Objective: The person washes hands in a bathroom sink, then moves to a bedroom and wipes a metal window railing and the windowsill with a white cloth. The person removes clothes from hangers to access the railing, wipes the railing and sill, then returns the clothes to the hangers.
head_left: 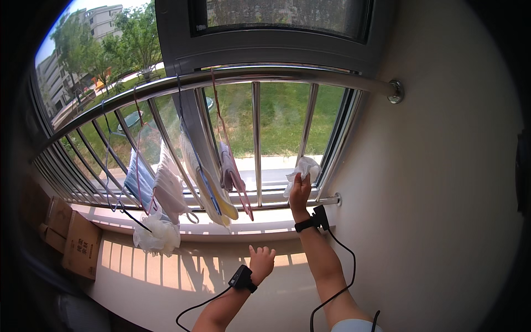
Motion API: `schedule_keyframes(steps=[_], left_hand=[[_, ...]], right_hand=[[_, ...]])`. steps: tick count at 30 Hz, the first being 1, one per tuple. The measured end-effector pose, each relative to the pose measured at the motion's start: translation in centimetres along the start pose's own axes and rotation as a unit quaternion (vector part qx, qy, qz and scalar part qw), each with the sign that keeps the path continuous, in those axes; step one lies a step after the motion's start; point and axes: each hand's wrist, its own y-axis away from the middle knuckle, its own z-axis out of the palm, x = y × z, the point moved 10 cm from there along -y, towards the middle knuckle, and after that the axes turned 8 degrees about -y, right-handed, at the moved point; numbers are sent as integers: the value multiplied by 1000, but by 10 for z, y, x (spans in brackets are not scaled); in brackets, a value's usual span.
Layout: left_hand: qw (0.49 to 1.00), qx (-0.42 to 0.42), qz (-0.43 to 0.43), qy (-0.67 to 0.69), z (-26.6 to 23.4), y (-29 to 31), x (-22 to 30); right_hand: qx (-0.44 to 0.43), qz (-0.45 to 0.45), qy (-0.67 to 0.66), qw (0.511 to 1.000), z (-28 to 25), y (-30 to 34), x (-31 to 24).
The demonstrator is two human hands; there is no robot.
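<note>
Got my right hand [300, 192] gripping crumpled white wad [304, 169] by steel railing [256, 138], right end. Left hand [262, 263] empty, half-curled, before sunlit beige surface [124, 276]. Laundry [167, 185] hanging left, cardboard box [82, 246] beyond, pale wall [431, 177] right.

The bare right forearm [319, 252] stretches upward, leaning left, the arm nearly straight; the right grip [300, 195] is raised at its end, fingers bent and pointing up. The left forearm [225, 307] slants up and rightward; the left grip [262, 264] sits lower, well apart, back showing, fingers loosely curled and parted.
</note>
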Motion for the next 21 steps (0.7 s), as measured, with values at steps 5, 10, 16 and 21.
schedule_keyframes(steps=[5,10,16,21], left_hand=[[997,76,0,18,-58,-6,-13],[996,88,-9,31,-68,0,-28],[1000,17,-7,25,-13,23,-32],[999,0,-14,43,29,38,-21]], right_hand=[[-72,-268,168,946,111,-92,-151],[-124,-128,79,981,198,-125,-171],[-86,-104,114,984,189,-105,-107],[-120,-40,119,985,132,15,25]])
